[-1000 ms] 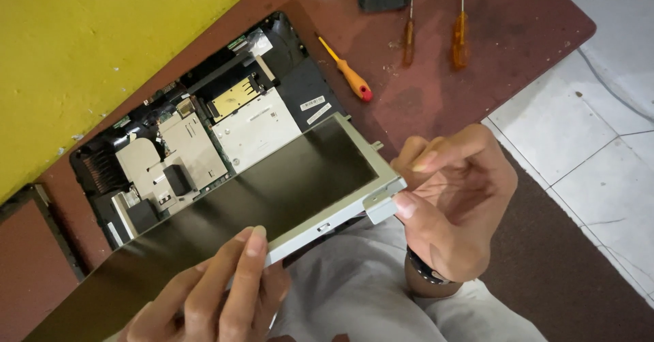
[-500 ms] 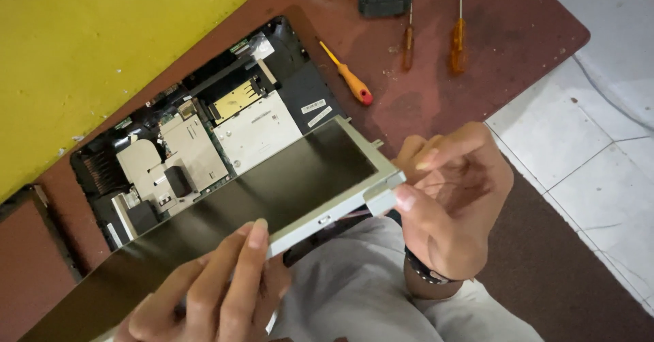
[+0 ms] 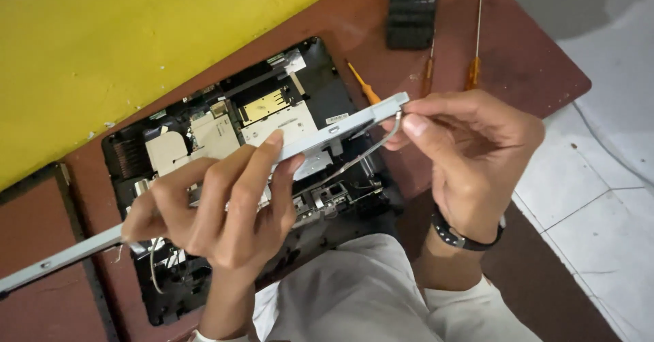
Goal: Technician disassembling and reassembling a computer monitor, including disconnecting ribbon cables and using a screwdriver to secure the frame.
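I hold a long, flat grey panel (image 3: 204, 192) up in the air with both hands. It is thin, and I see it from its edge. It runs from the bottom left up to the right, over the open machine below.

My left hand (image 3: 218, 206) is wrapped around the middle of the panel. My fingers (image 3: 262, 165) curl over its top edge and squeeze it tight.

My right hand (image 3: 470, 158) is at the far right end of the panel. My thumb and first finger are pinched together there, just under the corner. A thin grey wire (image 3: 368, 152) curves down from that corner toward the machine. My fingertips touch the wire where it meets the panel. I wear a dark watch band (image 3: 463, 236) on this wrist.

Under the panel lies an open black laptop base (image 3: 320, 90) with its inside parts showing. There are silver plates, a gold square and small dark parts in it. It sits on a reddish-brown table (image 3: 531, 63), close to a yellow wall (image 3: 136, 35).

On the table beyond the laptop base lie three screwdrivers. One with an orange handle (image 3: 364, 86) is just beside the base. Two thin ones with brown handles (image 3: 472, 69) are a little farther to the right. A black ribbed block (image 3: 411, 8) lies near their tips at the top.

My light grey trousers (image 3: 361, 294) show at the bottom.
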